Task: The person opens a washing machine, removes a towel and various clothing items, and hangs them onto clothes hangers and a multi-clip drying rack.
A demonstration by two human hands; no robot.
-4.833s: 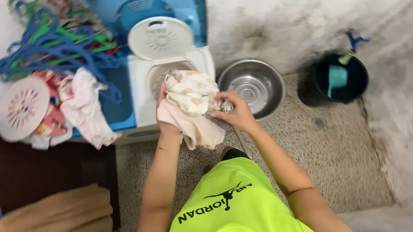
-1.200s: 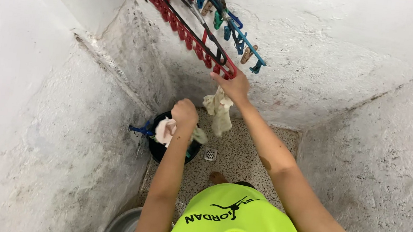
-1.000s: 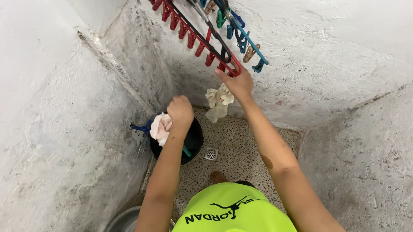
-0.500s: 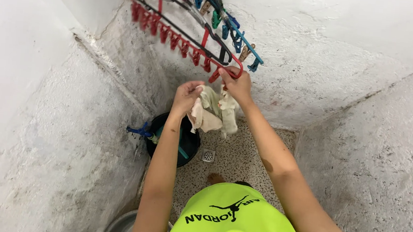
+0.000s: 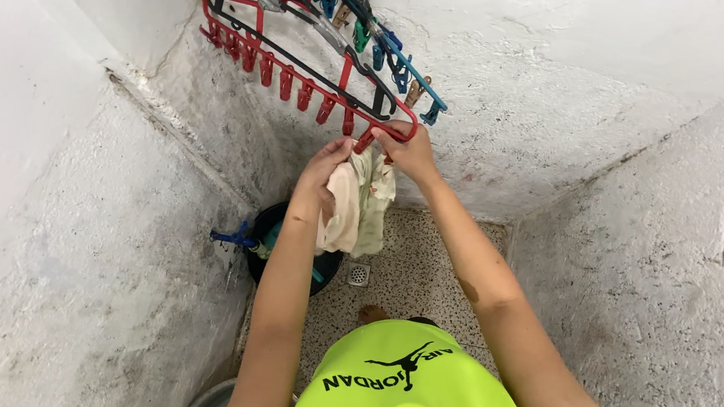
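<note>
Overhead hangs a red clip hanger (image 5: 303, 76) with a row of red pegs, and behind it a second rack with blue and green pegs (image 5: 392, 53). A pale cream and light green cloth (image 5: 360, 203) dangles from the red hanger's near corner. My left hand (image 5: 323, 163) grips the top of the cloth just under that corner. My right hand (image 5: 408, 146) pinches the end peg and the cloth's upper edge there. Both arms reach up from my yellow shirt.
Rough white walls close in on the left, right and back. A black bucket (image 5: 277, 227) stands on the speckled floor below, with a blue tap (image 5: 232, 238) beside it and a floor drain (image 5: 358, 274). A metal bowl's rim (image 5: 209, 404) shows at the bottom.
My left hand rose from the bucket with cloth and joined the right hand at the hanger's corner. The hanging cloth now looks larger and sits between both hands.
</note>
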